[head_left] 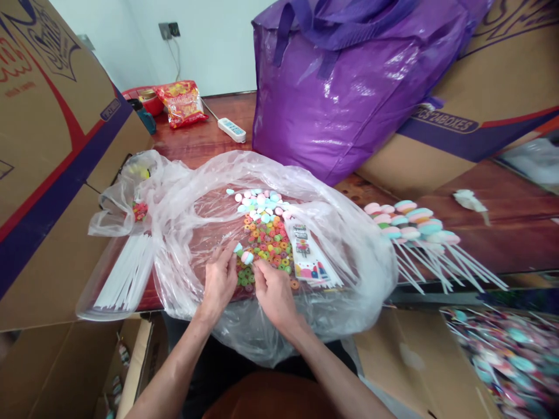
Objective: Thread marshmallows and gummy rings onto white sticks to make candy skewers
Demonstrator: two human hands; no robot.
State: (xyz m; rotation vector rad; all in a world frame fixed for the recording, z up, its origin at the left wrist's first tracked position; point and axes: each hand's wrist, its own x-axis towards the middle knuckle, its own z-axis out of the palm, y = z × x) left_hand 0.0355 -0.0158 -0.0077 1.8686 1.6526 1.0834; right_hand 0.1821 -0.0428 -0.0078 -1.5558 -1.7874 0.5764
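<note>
My left hand (221, 274) pinches a small light-blue candy (238, 248) between thumb and fingers. Close beside it, my right hand (276, 291) is closed at the fingertips, at a pink, white and blue candy piece (247, 257); whether a stick runs through it I cannot tell. Under and beyond both hands lie many colourful ring-shaped candies (268, 241). Pastel pink and blue candies (261, 202) are heaped behind them. White sticks and a printed card packet (302, 250) lie right of the rings. All of this rests on a spread clear plastic bag (192, 215).
White sticks (126, 273) fill a clear tray at left. Pastel candies on sticks (414, 224) are piled at right. A purple bag (340, 87) and cardboard boxes (52, 128) surround the table. Behind are a red snack packet (181, 103) and a power strip (231, 130). Wrapped sweets (510, 355) fill a lower box.
</note>
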